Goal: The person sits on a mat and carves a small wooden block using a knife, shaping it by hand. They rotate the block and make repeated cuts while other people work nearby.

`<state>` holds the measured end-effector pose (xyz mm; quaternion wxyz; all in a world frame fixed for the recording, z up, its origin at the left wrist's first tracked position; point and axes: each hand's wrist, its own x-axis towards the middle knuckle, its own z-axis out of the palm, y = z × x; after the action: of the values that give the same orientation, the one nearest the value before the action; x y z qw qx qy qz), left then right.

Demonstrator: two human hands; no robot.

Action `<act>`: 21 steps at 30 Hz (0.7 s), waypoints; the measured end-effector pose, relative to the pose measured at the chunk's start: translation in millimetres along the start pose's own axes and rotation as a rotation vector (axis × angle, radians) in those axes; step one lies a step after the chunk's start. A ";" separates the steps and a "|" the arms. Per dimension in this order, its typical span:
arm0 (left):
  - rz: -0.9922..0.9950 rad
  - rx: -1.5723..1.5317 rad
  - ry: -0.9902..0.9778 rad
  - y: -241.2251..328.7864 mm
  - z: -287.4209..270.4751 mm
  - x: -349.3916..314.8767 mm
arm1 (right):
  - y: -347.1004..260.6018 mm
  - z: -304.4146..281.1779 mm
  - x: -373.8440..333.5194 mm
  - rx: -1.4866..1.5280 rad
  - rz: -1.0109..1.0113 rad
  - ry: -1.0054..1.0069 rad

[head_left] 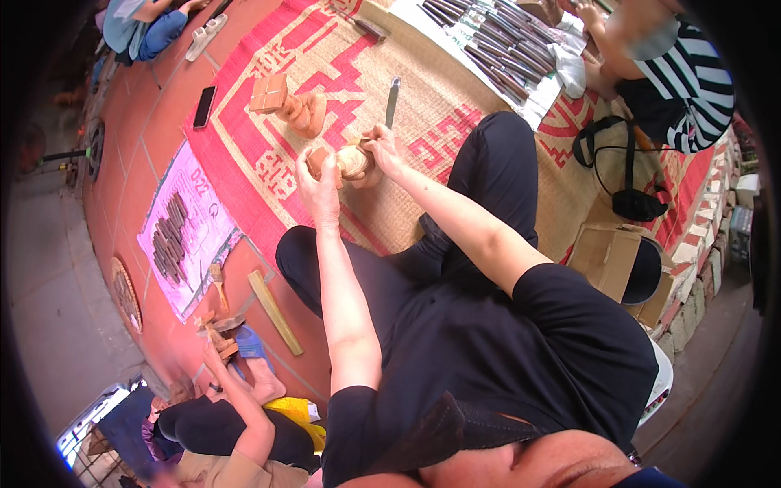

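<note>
In front of my knees, my left hand [320, 189] is wrapped round a wooden carving [352, 162] with a square brown base and a pale rounded part. My right hand [386, 152] is closed at the carving's pale part, fingertips pressed together. Something small and greenish shows at those fingertips, too small to name. A narrow metal blade [393, 102] reaches away just beyond the right hand; whether that hand touches it I cannot tell. Farther off, a second wooden carving [306, 114] with a square block base lies on the woven mat [423, 73].
A phone [204, 107] lies on the mat's left edge. Dark-handled tools sit on a pink sheet [199, 183] and a white cloth [553, 93]. A wooden strip [275, 313] and brush [218, 285] lie left. A cardboard box [598, 252] stands right. Other people sit around.
</note>
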<state>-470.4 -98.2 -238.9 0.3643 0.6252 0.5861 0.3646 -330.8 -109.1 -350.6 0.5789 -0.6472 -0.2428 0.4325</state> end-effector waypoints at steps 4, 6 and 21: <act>-0.027 -0.072 -0.012 -3.3 3.5 3.1 | 28.0 4.8 -14.6 0.050 -0.166 0.050; -0.003 -0.029 -0.001 -4.4 1.3 3.1 | 27.0 15.9 -27.2 -0.021 -0.256 0.113; -0.030 -0.062 0.017 -15.2 -3.6 2.7 | 20.3 12.3 -23.0 -0.019 -0.085 0.140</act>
<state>-480.6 -94.7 -250.6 0.3838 0.6016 0.5870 0.3823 -356.6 -125.5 -363.1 0.6061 -0.6704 -0.2332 0.3589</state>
